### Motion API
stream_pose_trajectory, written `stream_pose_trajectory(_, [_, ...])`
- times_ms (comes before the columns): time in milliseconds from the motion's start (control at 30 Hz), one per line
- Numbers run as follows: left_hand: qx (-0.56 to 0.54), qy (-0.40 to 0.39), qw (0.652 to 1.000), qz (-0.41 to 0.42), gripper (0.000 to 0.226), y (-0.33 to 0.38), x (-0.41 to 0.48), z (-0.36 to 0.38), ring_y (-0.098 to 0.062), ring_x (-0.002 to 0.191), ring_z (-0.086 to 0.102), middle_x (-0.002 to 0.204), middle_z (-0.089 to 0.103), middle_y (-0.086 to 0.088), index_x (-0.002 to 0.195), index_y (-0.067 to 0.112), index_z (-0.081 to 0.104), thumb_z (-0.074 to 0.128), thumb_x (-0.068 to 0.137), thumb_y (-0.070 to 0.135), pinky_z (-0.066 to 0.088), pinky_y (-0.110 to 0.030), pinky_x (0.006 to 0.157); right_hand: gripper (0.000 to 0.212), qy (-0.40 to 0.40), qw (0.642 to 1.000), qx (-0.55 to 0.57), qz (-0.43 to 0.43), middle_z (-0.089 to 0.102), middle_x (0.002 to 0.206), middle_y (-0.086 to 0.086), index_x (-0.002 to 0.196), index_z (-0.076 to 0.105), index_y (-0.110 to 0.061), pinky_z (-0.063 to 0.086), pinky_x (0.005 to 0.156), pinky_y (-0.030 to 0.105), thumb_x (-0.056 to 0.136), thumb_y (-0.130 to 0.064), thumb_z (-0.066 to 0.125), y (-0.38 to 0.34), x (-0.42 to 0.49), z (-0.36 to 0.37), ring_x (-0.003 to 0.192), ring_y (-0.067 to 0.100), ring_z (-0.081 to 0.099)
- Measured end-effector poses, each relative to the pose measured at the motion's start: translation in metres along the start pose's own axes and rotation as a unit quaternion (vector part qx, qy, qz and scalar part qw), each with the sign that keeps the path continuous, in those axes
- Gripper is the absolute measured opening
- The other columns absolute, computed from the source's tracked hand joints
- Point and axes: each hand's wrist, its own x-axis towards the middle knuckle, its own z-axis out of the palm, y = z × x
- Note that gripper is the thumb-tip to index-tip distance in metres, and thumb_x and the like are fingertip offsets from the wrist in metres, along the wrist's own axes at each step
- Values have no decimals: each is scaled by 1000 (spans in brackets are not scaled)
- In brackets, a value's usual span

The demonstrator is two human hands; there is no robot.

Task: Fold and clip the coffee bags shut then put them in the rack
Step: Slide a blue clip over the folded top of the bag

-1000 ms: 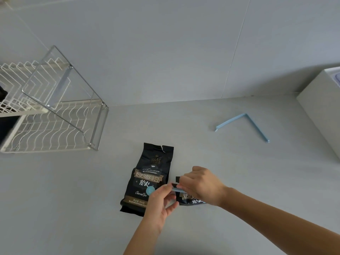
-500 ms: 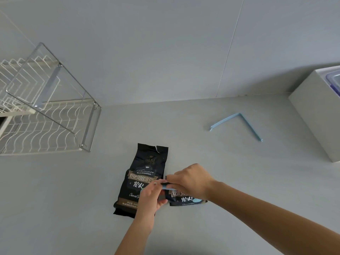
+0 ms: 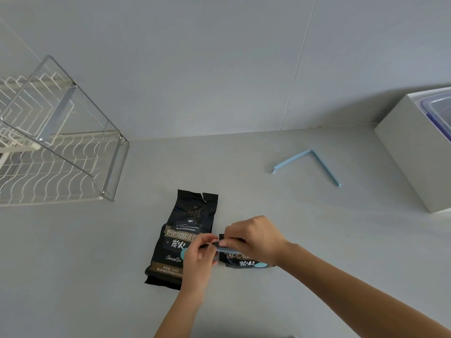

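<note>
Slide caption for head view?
Left hand and right hand fit a blue clip on the folded coffee bag; second bag, spare clip, rack nearby.

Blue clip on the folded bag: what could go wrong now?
Left hand and right hand pinch the blue clip over the fold of the folded bag; closed skewed, it may let the fold slip. The second bag, torn at the top, lies under the left hand; a nudge might spill it.

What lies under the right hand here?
A black foil coffee bag on the grey counter, with a pale blue clip strip across its upper part. The right hand covers the bag's top, so the fold and the clip's far end are hidden.
</note>
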Motion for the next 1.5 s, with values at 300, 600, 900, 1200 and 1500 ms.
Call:
stream_pose_trajectory(300, [360,-63,861,354,34,49,-8,11,-4,93,56,99,61,13,101,26,61,53,77,4,44,-19,84,45,213,888,284,290,36,48,-6,66,61,-18,32,49,29,100,-32,34,30,-21,-8,45,10,34])
stream_pose_trajectory(600, [450,-111,797,388,10,50,-13,75,-17,83,57,84,61,4,90,21,63,58,84,27,47,-33,62,41,338,727,442,403,39,47,-10,68,62,-13,34,41,16,99,-25,37,25,-36,23,46,8,38])
stream_pose_trajectory(900, [403,-85,818,401,8,36,-13,61,-4,67,51,67,59,12,82,30,68,72,76,26,29,-10,58,41,328,776,364,399,57,81,-6,79,58,-37,41,68,14,94,-10,31,26,-41,39,79,4,53])
stream_pose_trajectory(1200, [374,-153,832,381,11,44,-13,64,0,76,56,78,62,13,90,30,68,66,80,27,42,-14,62,36,310,772,350,429,58,77,-5,81,57,-29,41,65,20,92,-1,38,31,-51,34,77,11,55])
stream_pose_trajectory(1500, [77,-22,992,102,14,26,14,8,-8,82,61,79,67,11,85,21,64,52,92,17,48,-17,72,14,128,982,52,126,59,91,-10,99,53,-29,43,67,23,88,-36,49,-31,-4,-2,86,9,54])
